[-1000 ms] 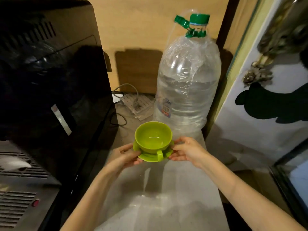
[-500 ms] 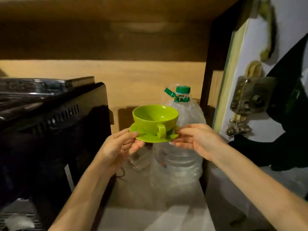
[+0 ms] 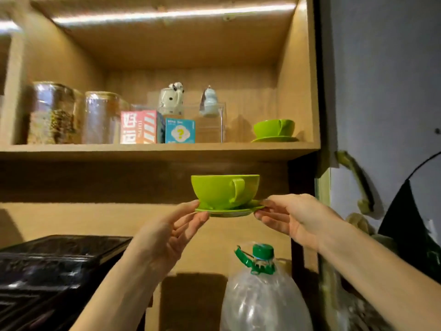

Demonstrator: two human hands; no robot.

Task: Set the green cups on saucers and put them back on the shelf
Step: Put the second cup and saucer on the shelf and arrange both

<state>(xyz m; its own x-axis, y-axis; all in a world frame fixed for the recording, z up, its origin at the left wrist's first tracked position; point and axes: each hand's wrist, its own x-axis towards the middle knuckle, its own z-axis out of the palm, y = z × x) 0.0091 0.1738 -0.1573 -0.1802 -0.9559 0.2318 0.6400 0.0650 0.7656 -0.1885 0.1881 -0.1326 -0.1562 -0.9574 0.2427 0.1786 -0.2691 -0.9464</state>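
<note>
A green cup point(image 3: 220, 191) stands on a green saucer point(image 3: 230, 211), held in the air just below the front edge of the wooden shelf point(image 3: 157, 150). My left hand point(image 3: 171, 231) pinches the saucer's left rim and my right hand point(image 3: 290, 217) pinches its right rim. The cup's handle faces me, slightly to the right. On the shelf's right end a second green cup point(image 3: 273, 127) sits upright on its own saucer point(image 3: 274, 139).
The shelf also holds glass jars point(image 3: 71, 115) at the left, small boxes point(image 3: 157, 127), and figurines on a clear stand point(image 3: 210, 123). Below stand a black appliance point(image 3: 50, 268) at the left and a big plastic water bottle point(image 3: 262, 292). A cabinet side panel point(image 3: 307, 75) bounds the shelf's right.
Both hands have lifted the cup and saucer from the counter up to just under the shelf. The view has tilted up, bringing the shelf and the second cup into sight.
</note>
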